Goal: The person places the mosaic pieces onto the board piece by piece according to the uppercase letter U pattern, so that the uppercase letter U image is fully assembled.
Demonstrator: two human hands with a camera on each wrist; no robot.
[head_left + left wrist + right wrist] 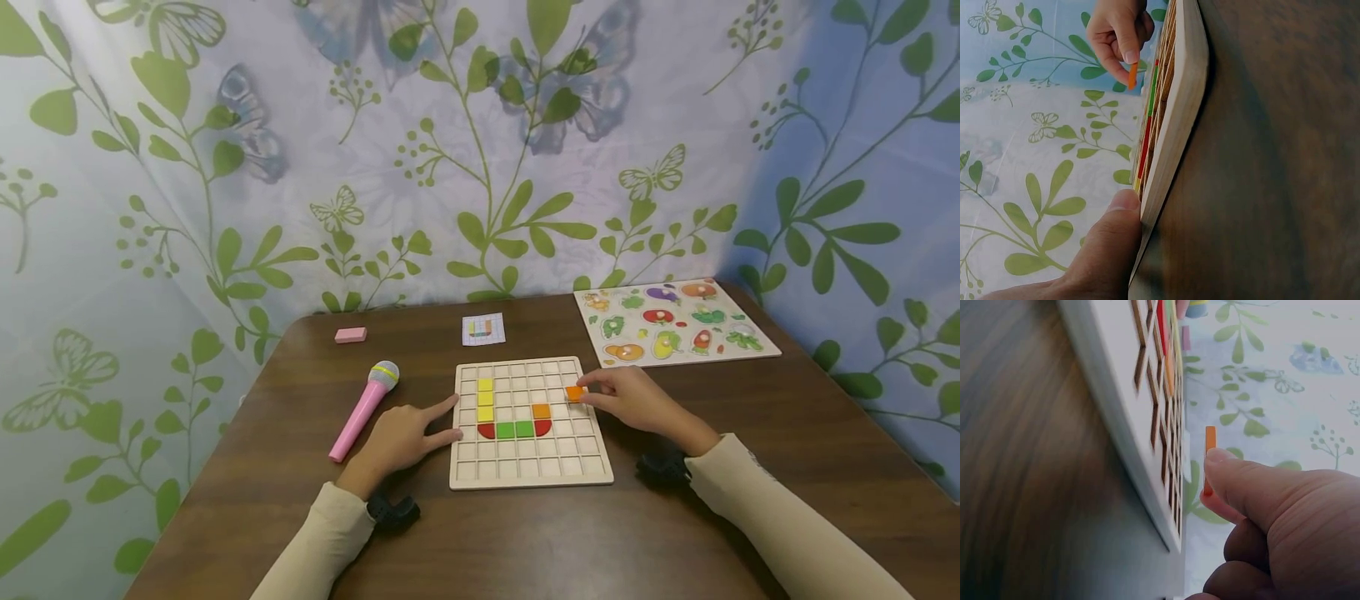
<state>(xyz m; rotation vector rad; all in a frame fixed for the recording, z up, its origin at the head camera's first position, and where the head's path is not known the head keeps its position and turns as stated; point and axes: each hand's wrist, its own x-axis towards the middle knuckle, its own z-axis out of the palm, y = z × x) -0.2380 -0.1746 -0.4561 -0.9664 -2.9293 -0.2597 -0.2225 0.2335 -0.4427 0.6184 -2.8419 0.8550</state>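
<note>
My right hand pinches an orange square tile between thumb and finger, held over the right side of a wooden grid board. In the right wrist view the tile is raised off the board. My left hand touches the board's left edge with thumb and index finger stretched out. Set in the grid are three yellow tiles in a column, two rounded red tiles, two green tiles between them, and an orange tile above the right red one.
Behind the board lies a small card printed with a coloured grid pattern. A pink toy microphone lies left of the board, with a pink block farther back. At the back right is a vegetable puzzle board. A patterned curtain borders the wooden table.
</note>
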